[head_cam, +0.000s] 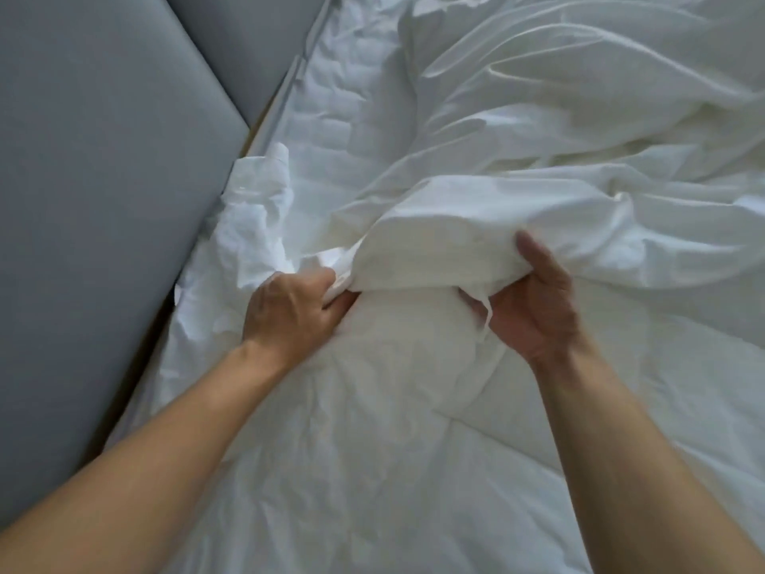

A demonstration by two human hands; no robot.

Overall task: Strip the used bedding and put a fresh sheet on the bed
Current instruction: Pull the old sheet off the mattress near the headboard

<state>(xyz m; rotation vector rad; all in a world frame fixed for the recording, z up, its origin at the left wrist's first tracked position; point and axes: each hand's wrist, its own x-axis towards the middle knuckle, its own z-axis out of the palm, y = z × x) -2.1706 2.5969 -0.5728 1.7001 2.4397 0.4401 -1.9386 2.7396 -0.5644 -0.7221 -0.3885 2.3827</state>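
Note:
A white duvet cover (476, 225) lies crumpled over the bed, its open edge lifted toward me. My left hand (289, 308) grips the left part of that edge with curled fingers. My right hand (534, 300) holds the right part, thumb on top and fingers underneath. Between my hands the white duvet insert (405, 325) bulges out of the opening. A wrinkled white sheet (248, 242) is bunched at the left edge of the bed. The quilted mattress pad (343, 118) shows bare at the upper left.
A grey padded headboard (103, 180) runs diagonally along the bed's left side, with a narrow gap between it and the mattress. More rumpled white bedding (579, 97) is piled at the upper right.

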